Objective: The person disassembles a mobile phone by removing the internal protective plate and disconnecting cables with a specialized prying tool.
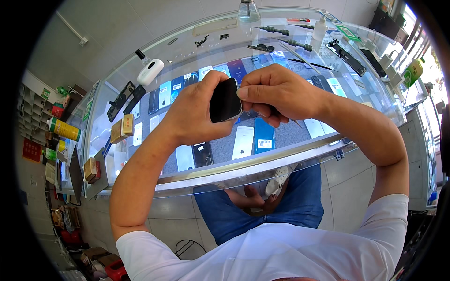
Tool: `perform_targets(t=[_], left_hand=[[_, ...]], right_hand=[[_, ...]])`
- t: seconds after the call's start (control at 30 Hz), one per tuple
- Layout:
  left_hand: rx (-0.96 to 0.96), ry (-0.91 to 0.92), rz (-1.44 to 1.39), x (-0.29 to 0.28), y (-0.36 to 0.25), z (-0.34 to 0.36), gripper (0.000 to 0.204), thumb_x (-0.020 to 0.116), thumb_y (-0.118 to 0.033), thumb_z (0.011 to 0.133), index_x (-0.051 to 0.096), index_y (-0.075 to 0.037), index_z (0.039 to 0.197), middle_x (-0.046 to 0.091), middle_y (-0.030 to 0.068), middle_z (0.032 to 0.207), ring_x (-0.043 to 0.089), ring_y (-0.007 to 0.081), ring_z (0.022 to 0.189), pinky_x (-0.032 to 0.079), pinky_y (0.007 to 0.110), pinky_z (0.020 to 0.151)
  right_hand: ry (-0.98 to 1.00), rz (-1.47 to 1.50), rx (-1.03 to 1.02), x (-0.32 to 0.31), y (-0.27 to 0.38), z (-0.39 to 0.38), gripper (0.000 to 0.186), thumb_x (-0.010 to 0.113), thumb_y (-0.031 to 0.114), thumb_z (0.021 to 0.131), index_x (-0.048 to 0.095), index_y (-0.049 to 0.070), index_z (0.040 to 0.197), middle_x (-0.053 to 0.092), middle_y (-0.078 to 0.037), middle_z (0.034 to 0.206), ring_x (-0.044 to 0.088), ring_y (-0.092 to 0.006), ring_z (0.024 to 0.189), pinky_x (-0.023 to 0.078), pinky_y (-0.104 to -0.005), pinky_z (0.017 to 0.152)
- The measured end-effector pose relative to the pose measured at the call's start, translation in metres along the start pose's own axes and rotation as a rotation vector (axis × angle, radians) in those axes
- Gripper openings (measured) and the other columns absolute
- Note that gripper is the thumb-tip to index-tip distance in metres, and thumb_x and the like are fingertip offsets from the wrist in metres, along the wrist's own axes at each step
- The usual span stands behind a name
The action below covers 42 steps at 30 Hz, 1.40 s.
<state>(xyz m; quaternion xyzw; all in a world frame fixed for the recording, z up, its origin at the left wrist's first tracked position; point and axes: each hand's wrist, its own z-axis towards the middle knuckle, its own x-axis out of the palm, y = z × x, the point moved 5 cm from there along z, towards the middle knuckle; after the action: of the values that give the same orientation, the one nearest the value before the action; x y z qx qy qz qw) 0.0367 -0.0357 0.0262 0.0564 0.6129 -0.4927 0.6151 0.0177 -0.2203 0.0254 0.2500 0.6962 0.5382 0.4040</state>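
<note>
My left hand (pixel 190 112) is wrapped round a smartphone (pixel 226 100) with a dark screen and a pale metal frame, held upright above the glass counter. The thumb lies along its top and the fingers come under its lower edge. At the phone's right edge, my right hand (pixel 280 92) is closed, thumb and forefinger pinched together against the frame. A thin pointed end (pixel 296 122) shows below its curled fingers; the rest of that thing is hidden in the hand. Whether anything sits between the pinched fingertips, I cannot tell.
Under the glass counter (pixel 187 180) lie several phones. On top are screwdrivers (pixel 296 44), an opened phone body (pixel 347 57), a white rounded case (pixel 151 71), dark phone parts (pixel 121 102) and small boxes (pixel 122 128). A glass bottle (pixel 248 11) stands at the far edge.
</note>
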Motion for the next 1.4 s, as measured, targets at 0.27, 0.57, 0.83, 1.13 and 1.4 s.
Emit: perform_targets(t=[0.27,0.57,0.83,1.13,1.4], left_hand=[[-0.056,-0.009,0.034,-0.001,-0.004,-0.003,0.065,0.084,-0.027,0.074,0.052,-0.008,0.128,0.069,0.0190,0.108,0.071,0.0357,0.095,0.057,0.041,0.084],[-0.068,0.018,0.000,-0.005,0.002,-0.007,0.067,0.085,-0.028,0.076,0.053,-0.008,0.131,0.069,0.0206,0.113,0.070,0.0372,0.102,0.056,0.043,0.090],[-0.061,0.032,0.001,-0.006,0.007,-0.010,0.067,0.086,-0.030,0.075,0.053,-0.006,0.129,0.069,0.0200,0.109,0.070,0.0378,0.101,0.056,0.044,0.091],[-0.067,0.013,0.030,-0.005,0.006,-0.007,0.068,0.086,-0.031,0.075,0.053,-0.008,0.130,0.070,0.0200,0.111,0.071,0.0377,0.101,0.057,0.044,0.090],[-0.023,-0.117,0.101,-0.014,0.000,-0.012,0.077,0.091,-0.043,0.073,0.055,-0.008,0.131,0.071,0.0191,0.115,0.072,0.0382,0.102,0.058,0.044,0.089]], right_hand=[[-0.432,-0.987,-0.402,-0.073,0.019,0.010,0.028,0.063,0.025,0.101,0.076,0.001,0.097,0.074,-0.016,0.083,0.071,-0.0310,0.071,0.058,-0.0411,0.073],[-0.326,-1.517,-0.125,-0.136,-0.004,0.097,0.022,0.066,0.024,0.102,0.077,0.005,0.097,0.074,-0.017,0.092,0.072,-0.0349,0.088,0.056,-0.0476,0.083],[-0.238,-1.647,-0.100,-0.133,-0.008,0.112,0.016,0.071,0.022,0.099,0.077,0.007,0.097,0.075,-0.015,0.094,0.073,-0.0336,0.091,0.057,-0.0477,0.083],[-0.307,-1.560,-0.073,-0.134,0.017,0.088,0.016,0.067,0.018,0.102,0.079,0.007,0.105,0.078,-0.014,0.099,0.074,-0.0312,0.088,0.059,-0.0426,0.082],[-0.293,-0.608,-0.226,-0.099,0.068,0.016,0.023,0.057,0.007,0.102,0.064,0.001,0.123,0.072,-0.009,0.098,0.069,-0.0138,0.078,0.056,-0.0291,0.069]])
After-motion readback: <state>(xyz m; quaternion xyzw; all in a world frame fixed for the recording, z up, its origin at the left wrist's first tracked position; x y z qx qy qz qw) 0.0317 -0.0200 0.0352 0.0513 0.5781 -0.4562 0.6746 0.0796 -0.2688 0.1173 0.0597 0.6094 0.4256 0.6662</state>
